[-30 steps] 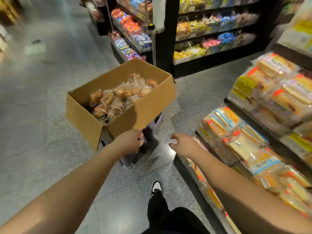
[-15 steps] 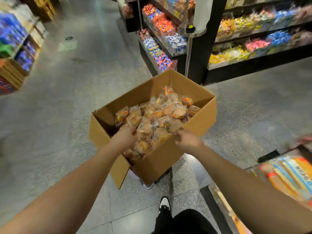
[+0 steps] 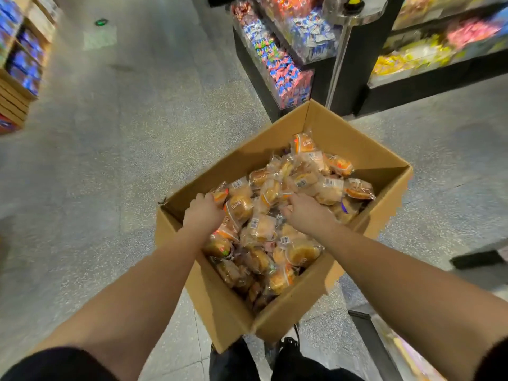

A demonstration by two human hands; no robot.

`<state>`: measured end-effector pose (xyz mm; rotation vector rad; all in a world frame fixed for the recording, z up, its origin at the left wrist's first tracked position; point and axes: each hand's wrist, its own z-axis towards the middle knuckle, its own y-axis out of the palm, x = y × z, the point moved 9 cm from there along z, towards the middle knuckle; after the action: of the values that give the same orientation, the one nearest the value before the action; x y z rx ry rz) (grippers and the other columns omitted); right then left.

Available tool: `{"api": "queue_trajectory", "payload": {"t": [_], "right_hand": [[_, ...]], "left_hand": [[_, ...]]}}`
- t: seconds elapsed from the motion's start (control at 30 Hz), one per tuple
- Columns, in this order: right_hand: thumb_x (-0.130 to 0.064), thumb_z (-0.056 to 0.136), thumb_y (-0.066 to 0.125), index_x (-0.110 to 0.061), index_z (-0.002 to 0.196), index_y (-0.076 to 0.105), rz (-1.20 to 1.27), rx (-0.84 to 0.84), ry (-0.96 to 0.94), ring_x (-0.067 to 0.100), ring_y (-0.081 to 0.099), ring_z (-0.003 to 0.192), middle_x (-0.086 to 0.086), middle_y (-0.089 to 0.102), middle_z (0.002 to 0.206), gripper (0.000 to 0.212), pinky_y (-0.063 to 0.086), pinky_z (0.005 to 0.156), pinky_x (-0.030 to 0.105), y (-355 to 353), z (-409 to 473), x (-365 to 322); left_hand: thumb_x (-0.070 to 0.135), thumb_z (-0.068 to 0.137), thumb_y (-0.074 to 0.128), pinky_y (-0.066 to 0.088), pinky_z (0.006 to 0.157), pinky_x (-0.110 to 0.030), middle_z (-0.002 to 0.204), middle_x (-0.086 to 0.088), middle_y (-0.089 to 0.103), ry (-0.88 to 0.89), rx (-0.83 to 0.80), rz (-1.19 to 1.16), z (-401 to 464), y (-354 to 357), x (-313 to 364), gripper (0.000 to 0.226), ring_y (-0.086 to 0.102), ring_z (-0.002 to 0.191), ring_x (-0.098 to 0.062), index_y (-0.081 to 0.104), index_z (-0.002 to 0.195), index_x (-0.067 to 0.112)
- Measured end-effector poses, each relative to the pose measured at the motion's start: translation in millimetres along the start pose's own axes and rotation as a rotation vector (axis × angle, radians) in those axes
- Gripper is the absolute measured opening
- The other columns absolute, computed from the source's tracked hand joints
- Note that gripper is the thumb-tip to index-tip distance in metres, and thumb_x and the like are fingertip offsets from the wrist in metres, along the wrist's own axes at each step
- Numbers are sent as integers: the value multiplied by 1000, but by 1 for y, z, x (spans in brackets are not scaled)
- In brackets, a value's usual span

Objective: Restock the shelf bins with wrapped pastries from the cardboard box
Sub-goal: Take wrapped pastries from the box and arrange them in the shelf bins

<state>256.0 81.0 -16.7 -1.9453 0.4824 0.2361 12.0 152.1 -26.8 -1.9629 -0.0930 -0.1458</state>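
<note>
Down in front of you, in the head view, the open brown cardboard box (image 3: pixel 275 320) sits raised off the speckled grey floor (image 3: pixel 110 174), and both your hands are inside it. Your left hand (image 3: pixel 203 213) lies on the near-left part of the heap, fingers curled down over an orange-printed clear wrapper at the box's left wall; it looks like a grasp forming, but whether the fingers have closed on a packet you cannot tell from this angle. Your right hand (image 3: pixel 305 213) reaches into the middle of the pile, fingers bent down among the clear-wrapped golden pastries (image 3: pixel 264 226); here too the fingertips are hidden by the hand itself, so a firm hold cannot be confirmed.

The box is well filled: pastries are heaped from the near corner to the far wall, several with barcode labels facing up. That suggests most of the restocking lies ahead of you. The bins you are filling are barely in view; only a blurred strip of shelf edge (image 3: pixel 384 339) shows at the lower right, so how full they are cannot be judged. Beyond the box stand black display shelves of bright sweets (image 3: pixel 288 64), not part of this job.

My reading: you are at the pick-up step, gathering a handful per hand before turning right to the shelf.
</note>
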Motion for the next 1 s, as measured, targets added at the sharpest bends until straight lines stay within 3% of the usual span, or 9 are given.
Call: {"api": "queue_trajectory", "payload": {"t": [0.07,0.13,0.23,0.37,0.5,0.6,0.8,0.9,1.0], "right_hand": [[-39,101,46,-10,144,44,46,42,38,27,54,118,10,42,149,52,48,94,39,-1,18,-4],[-37,99,49,-13,149,37,32,96,77,28,52,122,10,45,146,57,48,98,41,-2,36,-6],[-28,98,53,-17,152,30,-241,93,12,31,36,138,11,33,155,59,39,110,44,5,64,-18],[-18,100,52,-21,159,8,-621,-33,-107,28,2,153,6,-3,167,74,17,121,45,24,95,-29],[-23,99,53,-22,159,-2,-877,-136,-191,30,-6,153,7,-10,166,82,12,121,47,54,113,-37],[-34,100,51,-22,158,-7,-915,-180,-119,32,-4,153,7,-6,167,83,10,123,49,75,122,-31],[-38,96,58,-16,158,7,-875,-167,9,39,12,150,11,9,165,84,19,118,53,80,127,-27],[-38,88,69,-16,157,9,-871,-142,62,36,25,143,8,22,160,94,31,112,51,75,128,-24],[-30,86,72,-16,155,18,-874,-106,61,34,33,140,5,32,156,89,35,110,50,70,127,-29]], "left_hand": [[41,96,50,42,98,-45,135,-15,44,-1,-30,58,24,5,1,55,46,123,-34,38,138,7],[53,95,50,42,99,-44,136,-15,45,6,-47,86,48,12,1,65,47,124,-33,37,139,7],[66,91,49,43,95,-40,132,-14,50,5,-89,108,79,30,-1,76,51,121,-31,39,135,5],[51,96,53,44,90,-36,133,-11,55,-30,-119,125,107,49,-8,67,54,122,-28,37,138,2],[40,99,50,41,76,-34,129,-10,60,-24,-164,119,121,66,-12,56,60,116,-27,38,136,0],[36,100,48,43,75,-35,128,-11,61,-10,-170,140,127,73,-14,51,62,115,-28,38,136,1],[22,100,46,47,81,-37,133,-14,55,76,-164,141,125,71,-14,38,59,118,-31,36,134,6],[26,101,47,47,83,-39,131,-14,56,108,-167,104,119,63,-15,34,59,117,-33,39,129,8],[35,100,49,48,85,-40,127,-16,59,144,-173,34,112,47,-19,37,60,115,-35,41,124,8]]}}
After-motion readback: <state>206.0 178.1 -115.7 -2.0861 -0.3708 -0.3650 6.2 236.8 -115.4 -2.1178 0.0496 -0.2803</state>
